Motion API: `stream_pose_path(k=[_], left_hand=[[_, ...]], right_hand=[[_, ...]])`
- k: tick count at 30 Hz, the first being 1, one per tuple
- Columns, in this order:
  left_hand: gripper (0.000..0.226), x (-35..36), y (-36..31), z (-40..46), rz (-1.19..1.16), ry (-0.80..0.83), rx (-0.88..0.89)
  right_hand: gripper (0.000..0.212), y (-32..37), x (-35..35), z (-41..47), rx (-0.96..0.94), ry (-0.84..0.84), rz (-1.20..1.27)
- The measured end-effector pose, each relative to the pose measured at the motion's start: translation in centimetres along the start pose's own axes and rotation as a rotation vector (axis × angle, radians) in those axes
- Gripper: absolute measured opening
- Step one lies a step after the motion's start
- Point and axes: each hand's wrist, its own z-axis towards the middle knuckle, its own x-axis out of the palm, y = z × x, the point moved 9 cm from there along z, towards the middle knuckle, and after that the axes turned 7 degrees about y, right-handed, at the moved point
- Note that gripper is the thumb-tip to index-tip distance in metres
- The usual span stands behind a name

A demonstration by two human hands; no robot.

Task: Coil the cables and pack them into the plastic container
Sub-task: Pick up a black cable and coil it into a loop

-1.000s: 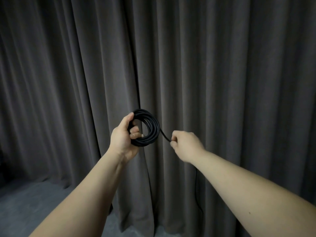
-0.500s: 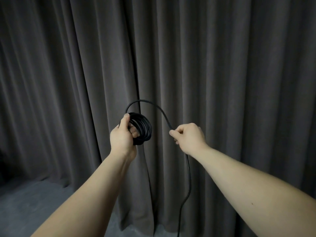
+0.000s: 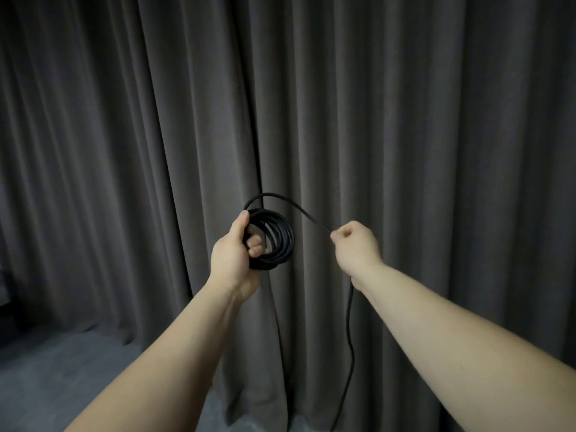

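Cable (image 3: 274, 238), black, is held in the air in front of a dark grey curtain (image 3: 405, 120), wound into a coil of several turns. One cable shows, and two hands. The left hand (image 3: 237, 254) grips the coil on its left side, thumb laid over the top of the turns and fingers (image 3: 254, 244) curled through the middle of the ring. From the top of the coil a single strand arcs up and over to the right hand (image 3: 355, 244), which is clenched round it, the strand entering at the knuckles and leaving below the wrist. The two hands are near each other but apart, with only that arc of cable between them. Below the right hand the loose length hangs down in front of the curtain, bends slightly, and runs out of view at the bottom edge, so its end cannot be seen. Both forearms reach in from the lower corners and are cut off by the frame.

Open room lies all round the hands: the curtain stands behind them, and grey floor (image 3: 62, 378) shows at lower left, where the curtain's hem meets it. A dark shape at the far left edge is too dim to make out. How many turns the coil has is hard to count, since they overlap and part of the ring is hidden by the left hand.
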Motion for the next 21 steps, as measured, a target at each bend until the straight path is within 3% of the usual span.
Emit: stream_pose_path(k=[5,9,11,14,17,21], left_hand=[[0.025,-0.1,-1.1,0.1,-0.023,-0.052,0.041],[0.022,-1.1,-1.8,0.3,0.068,-0.126,0.124],[0.021,-1.9,-1.9,0.3,0.161,-0.198,0.152],[0.025,-2.3,-1.9,0.1,0.29,-0.254,0.192],[0.03,-0.9,-1.3,-0.1,0.527,-0.12,0.238],[0.026,1.1,2.0,-0.3,0.702,0.155,0.131]], right_hand=[[0.016,1.4,3.5,-2.3,-0.243,0.221,-0.424],[0.012,2.0,4.4,-4.2,-0.35,0.285,-0.468],[0.004,2.0,5.2,-4.9,-0.357,0.394,-0.454],[0.031,1.0,7.2,-6.1,-0.265,0.687,-0.548],[0.046,2.2,7.6,-6.6,-0.308,0.785,-0.674],[0.037,6.4,6.8,-7.2,-0.554,0.708,-0.738]])
